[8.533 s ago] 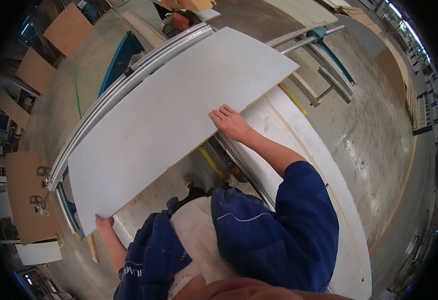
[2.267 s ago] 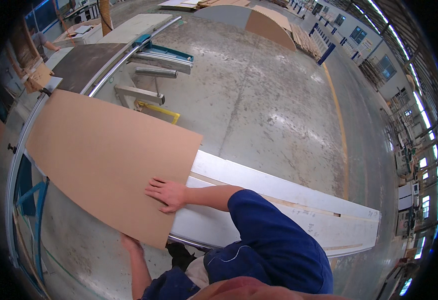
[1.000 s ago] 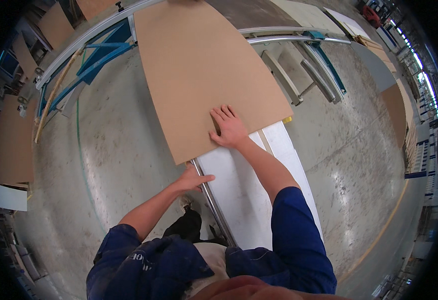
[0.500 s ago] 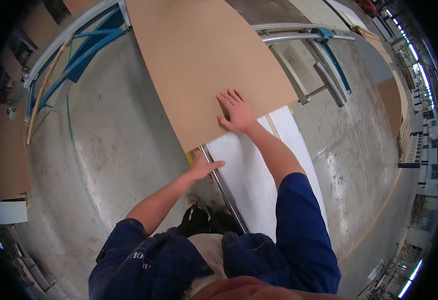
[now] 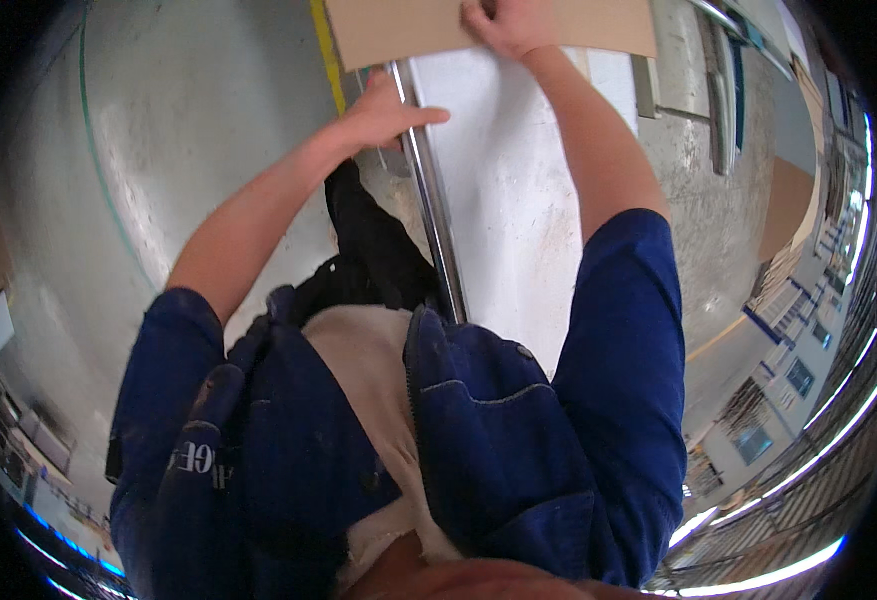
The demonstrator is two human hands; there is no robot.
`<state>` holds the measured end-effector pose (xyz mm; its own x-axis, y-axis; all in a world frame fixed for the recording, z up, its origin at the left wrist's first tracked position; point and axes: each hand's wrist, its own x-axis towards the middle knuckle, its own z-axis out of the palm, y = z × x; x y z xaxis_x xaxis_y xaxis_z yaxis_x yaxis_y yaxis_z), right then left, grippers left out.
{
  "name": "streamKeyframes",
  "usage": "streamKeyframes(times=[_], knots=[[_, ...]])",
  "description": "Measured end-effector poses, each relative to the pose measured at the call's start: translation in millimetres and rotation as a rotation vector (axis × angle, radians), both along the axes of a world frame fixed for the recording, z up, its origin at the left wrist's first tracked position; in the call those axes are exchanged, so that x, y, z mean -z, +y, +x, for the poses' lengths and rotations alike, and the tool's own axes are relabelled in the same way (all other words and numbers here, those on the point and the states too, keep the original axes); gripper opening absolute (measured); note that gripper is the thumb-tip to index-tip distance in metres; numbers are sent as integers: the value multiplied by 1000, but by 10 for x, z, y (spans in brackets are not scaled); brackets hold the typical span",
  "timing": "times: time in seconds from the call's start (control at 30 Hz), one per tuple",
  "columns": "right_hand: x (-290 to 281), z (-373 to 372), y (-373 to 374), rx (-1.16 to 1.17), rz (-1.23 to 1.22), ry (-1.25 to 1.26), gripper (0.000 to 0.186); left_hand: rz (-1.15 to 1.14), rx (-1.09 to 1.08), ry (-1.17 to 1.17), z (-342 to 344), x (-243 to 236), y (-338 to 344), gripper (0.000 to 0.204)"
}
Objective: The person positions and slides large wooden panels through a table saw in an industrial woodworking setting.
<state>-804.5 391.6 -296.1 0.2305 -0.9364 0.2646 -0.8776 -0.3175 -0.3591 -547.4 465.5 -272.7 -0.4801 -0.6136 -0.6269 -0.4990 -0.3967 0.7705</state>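
Observation:
A brown board (image 5: 608,25) runs off the top edge of the view, lying over a white-topped machine table (image 5: 493,190) with a polished metal rail (image 5: 436,225) along its left edge. My right hand (image 5: 508,25) rests on the board near its lower edge, thumb apart and fingertips partly cut off by the view's edge. Just below the board's left corner, my left hand (image 5: 388,112) grips the rail, thumb stretched across it; its fingers are partly hidden.
A metal arm and roller assembly (image 5: 723,110) stands at upper right. Curved panels (image 5: 788,200) lean farther right. Concrete floor (image 5: 178,120) with green and yellow lines lies on the left. My legs (image 5: 368,230) are beside the rail.
Earlier a white board lay on the machine; later the brown one. Over the last half second the view has tilted down toward my body, putting board and both hands higher in the picture.

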Motion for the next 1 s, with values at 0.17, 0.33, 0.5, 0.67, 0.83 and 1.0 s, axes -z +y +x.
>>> streamKeyframes(times=[0.17,0.33,0.5,0.67,0.83,1.0], knots=[[-119,56,-464,3,-65,-17,70,16,57,-46,35,-63,-427,88],[-91,13,-929,-11,-49,-30,65,-361,123,-95,6,113,-881,99],[103,-135,-1433,57,-41,117,68,-37,45,-52,-151,284,-1395,98],[244,-361,-1819,56,-37,35,67,-21,-18,5,-417,436,-1839,99],[433,-521,-2250,68,-21,24,66,54,-7,-4,-600,477,-2309,96],[565,-607,-2669,59,-15,32,67,61,-13,-15,-742,443,-2737,80]])
